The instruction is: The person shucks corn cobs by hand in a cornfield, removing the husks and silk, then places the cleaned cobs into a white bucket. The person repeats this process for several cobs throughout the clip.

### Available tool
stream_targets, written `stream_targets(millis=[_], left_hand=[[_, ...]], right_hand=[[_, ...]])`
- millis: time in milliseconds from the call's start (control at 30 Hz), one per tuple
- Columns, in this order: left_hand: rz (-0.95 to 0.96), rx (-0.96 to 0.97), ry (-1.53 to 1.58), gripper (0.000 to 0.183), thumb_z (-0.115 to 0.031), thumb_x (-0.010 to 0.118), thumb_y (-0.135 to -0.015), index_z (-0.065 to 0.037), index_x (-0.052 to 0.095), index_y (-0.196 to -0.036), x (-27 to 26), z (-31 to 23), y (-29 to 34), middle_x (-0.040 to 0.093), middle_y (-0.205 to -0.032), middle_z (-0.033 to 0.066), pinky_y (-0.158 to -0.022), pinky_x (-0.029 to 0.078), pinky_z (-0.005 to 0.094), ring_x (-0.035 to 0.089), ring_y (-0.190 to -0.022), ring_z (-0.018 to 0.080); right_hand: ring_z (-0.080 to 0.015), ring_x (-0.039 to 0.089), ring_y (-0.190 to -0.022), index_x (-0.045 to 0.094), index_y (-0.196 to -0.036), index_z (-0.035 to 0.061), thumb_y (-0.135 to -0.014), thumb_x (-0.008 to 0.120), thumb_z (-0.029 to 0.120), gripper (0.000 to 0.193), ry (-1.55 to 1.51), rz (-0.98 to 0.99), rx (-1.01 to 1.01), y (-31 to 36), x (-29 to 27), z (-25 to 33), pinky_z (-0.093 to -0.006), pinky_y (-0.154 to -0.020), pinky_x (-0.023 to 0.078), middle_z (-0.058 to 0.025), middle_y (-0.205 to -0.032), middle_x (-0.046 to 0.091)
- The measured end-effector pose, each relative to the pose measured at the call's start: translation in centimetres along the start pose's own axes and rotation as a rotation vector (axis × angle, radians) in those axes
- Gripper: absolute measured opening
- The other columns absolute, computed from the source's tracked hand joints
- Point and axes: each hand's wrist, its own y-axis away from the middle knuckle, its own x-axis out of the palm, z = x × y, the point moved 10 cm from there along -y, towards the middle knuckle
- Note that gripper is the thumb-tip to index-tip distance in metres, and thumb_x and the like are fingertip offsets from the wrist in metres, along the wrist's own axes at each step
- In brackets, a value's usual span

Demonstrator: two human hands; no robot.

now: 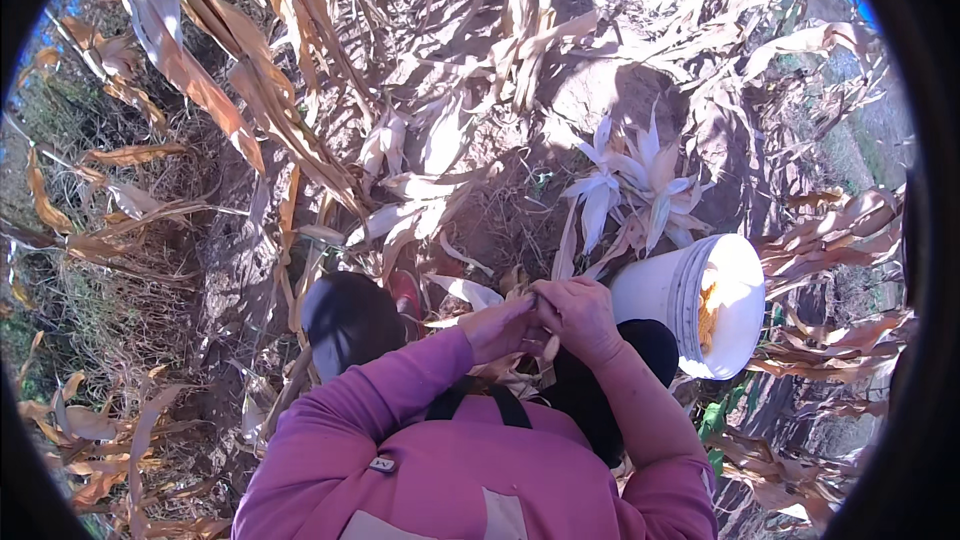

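Observation:
In front of my lap, my left hand (503, 328) and my right hand (580, 318) meet with their fingers curled closely together. Pale dry corn husk (468, 292) juts out beside the left hand, and more brownish husk shows just above and below the fingers. The hands are closed around this husk; whether an ear lies inside is hidden by the fingers. To the right of my right hand, a white bucket (645, 290) leans over with its mouth facing right. Yellow ears of corn (708, 318) show inside it.
A heap of stripped pale husks (640, 185) lies on the soil beyond the bucket. Dry cornstalks (310, 150) lean in from the left, and others stand ahead. My dark-clad knees (350, 325) flank the hands. Green weeds (715, 420) grow near the bucket.

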Motion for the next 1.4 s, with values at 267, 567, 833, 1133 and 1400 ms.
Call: stream_targets(millis=[267, 567, 833, 1133, 1400], left_hand=[[-1.068, 0.167, -0.293, 0.023, -0.029, 0.050, -0.094, -0.009, 0.050, -0.106, -25.8, -9.5, 4.4, 0.062, -0.092, 0.0051, -0.071, 0.047, 0.0313, 0.061, -0.079, 0.0153], [-1.639, -0.203, -1.439, 0.032, -0.021, 0.044, -0.091, -0.003, 0.050, -0.118, -45.4, -20.3, 13.3, 0.058, -0.110, 0.0187, -0.089, 0.044, 0.0399, 0.057, -0.102, 0.0321], [-1.519, -0.389, -1.795, 0.054, 0.000, 0.061, -0.074, -0.011, 0.045, -0.124, -52.5, -21.3, 9.0, 0.040, -0.133, 0.0144, -0.096, 0.035, 0.0558, 0.037, -0.123, 0.0393], [-1.262, -0.811, -1.890, 0.047, -0.014, 0.068, -0.075, -0.011, 0.044, -0.115, -50.1, -15.2, 8.9, 0.048, -0.122, 0.0132, -0.096, 0.038, 0.0503, 0.047, -0.116, 0.0328], [-1.448, -0.179, -1.689, 0.060, -0.027, 0.064, -0.078, -0.003, 0.038, -0.126, -38.1, -18.0, 8.4, 0.047, -0.124, 0.0219, -0.101, 0.036, 0.0430, 0.045, -0.118, 0.0386]], right_hand=[[-0.0261, 0.062, -0.062, 0.064, -0.093, 0.0029, -0.079, 0.062, 0.003, 0.013, -0.607, -0.020, 0.698, 1.0, 2.2, -11.3, -0.0322, -0.060, 0.048, -0.0126, -0.071, 0.062], [-0.0262, 0.062, -0.066, 0.063, -0.086, 0.0052, -0.077, 0.067, 0.011, 0.011, -0.684, 0.274, 0.432, -3.2, 4.6, -9.6, -0.0333, -0.062, 0.048, -0.0085, -0.075, 0.064], [-0.0260, 0.063, -0.074, 0.063, -0.093, 0.0037, -0.073, 0.071, 0.016, 0.025, -0.645, 0.405, 0.704, -1.9, 6.9, -14.6, -0.0336, -0.066, 0.049, -0.0093, -0.085, 0.066], [-0.0286, 0.062, -0.080, 0.061, -0.100, 0.0024, -0.066, 0.073, 0.008, 0.036, -0.651, 0.552, 0.629, -2.7, 7.8, -12.7, -0.0354, -0.070, 0.050, -0.0125, -0.093, 0.065], [-0.0327, 0.062, -0.080, 0.059, -0.103, 0.0024, -0.085, 0.063, 0.023, 0.028, -0.477, 0.563, 0.525, -2.8, 7.6, -8.6, -0.0369, -0.069, 0.049, -0.0146, -0.090, 0.063]])
